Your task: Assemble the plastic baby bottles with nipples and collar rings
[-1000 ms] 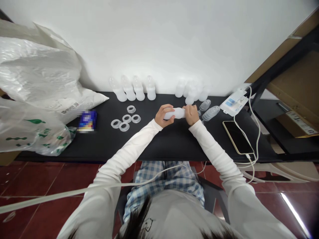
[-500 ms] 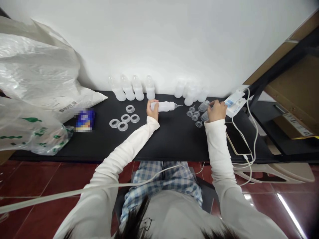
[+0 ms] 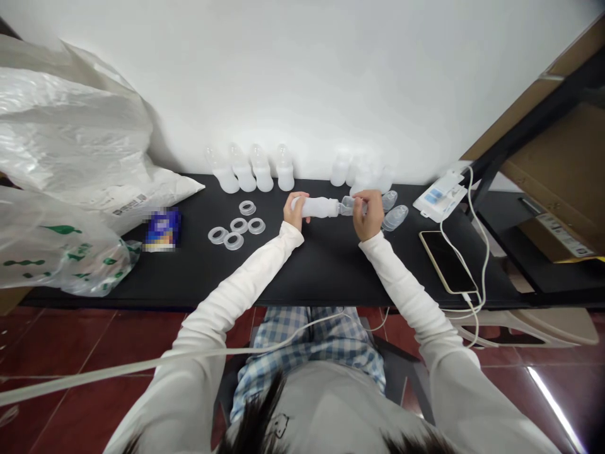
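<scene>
Just above the black tabletop (image 3: pixel 307 271) our left hand (image 3: pixel 295 214) is wrapped around the body of a white bottle (image 3: pixel 321 207), held sideways. Our right hand (image 3: pixel 371 217) pinches a clear cap (image 3: pixel 348 205) at its tip — seated or not, we cannot tell. Five rings (image 3: pixel 227 241) lie loose on the left and spare caps (image 3: pixel 396 215) on the right. At the wall four capped bottles (image 3: pixel 253 171) stand finished — some bare bottles (image 3: pixel 362 175) beside them have no caps.

Home assembly desk (image 3: pixel 307 271): bottles (image 3: pixel 250 170), sacks (image 3: pixel 70 139).
</scene>
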